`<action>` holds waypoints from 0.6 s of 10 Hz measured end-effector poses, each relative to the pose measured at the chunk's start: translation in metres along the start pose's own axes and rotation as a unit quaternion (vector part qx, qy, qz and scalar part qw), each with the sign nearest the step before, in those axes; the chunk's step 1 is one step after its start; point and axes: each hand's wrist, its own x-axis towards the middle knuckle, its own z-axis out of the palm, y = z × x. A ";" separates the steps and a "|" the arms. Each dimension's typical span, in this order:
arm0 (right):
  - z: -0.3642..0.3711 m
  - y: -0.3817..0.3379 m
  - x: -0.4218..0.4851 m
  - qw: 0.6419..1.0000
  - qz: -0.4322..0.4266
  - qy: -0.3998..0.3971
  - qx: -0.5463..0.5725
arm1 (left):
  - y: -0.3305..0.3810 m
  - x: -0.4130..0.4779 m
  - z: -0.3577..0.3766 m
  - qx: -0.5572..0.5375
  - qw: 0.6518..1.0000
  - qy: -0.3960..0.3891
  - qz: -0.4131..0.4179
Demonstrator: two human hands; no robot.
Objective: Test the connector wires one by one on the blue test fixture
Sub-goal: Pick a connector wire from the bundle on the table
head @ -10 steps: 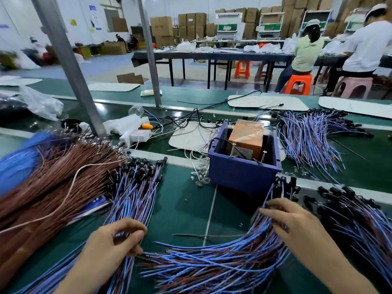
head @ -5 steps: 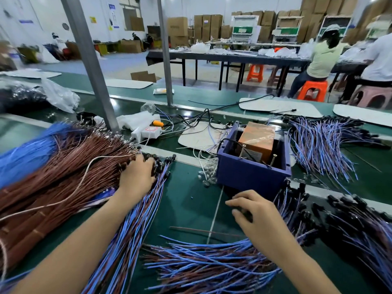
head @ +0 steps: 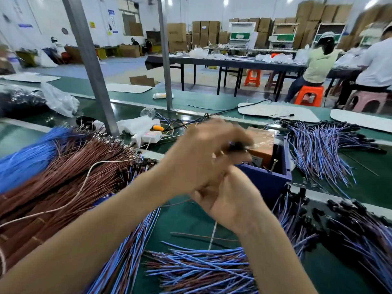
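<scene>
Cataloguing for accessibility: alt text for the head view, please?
The left hand pinches a black connector before the blue test fixture, motion-blurred; the right hand sits just below. Blue and brown wire bundles lie on the green bench.

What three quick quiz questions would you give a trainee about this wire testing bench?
1. True or false: the blue test fixture stands left of the brown wire bundle.
2. What does the left hand pinch? A) black connector B) screwdriver C) tape roll.
3. Fill in: the block inside the fixture is ____.
Key: 1 false; 2 A; 3 orange.
</scene>
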 end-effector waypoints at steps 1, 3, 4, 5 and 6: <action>-0.011 -0.039 -0.013 0.990 -0.089 0.049 0.096 | 0.028 -0.026 0.003 0.011 0.982 -0.123 0.144; -0.059 -0.068 -0.045 0.905 -0.331 0.249 0.102 | 0.018 -0.105 0.015 0.003 0.945 -0.290 0.154; -0.064 -0.084 -0.046 0.854 -0.394 0.334 0.059 | -0.005 -0.119 0.031 0.019 0.928 -0.345 0.141; -0.143 -0.139 -0.104 0.840 -0.450 0.302 0.001 | -0.039 -0.123 0.063 -0.002 0.904 -0.425 0.047; -0.153 -0.167 -0.121 0.804 -0.460 0.367 -0.086 | -0.040 -0.105 0.065 -0.021 0.944 -0.327 -0.029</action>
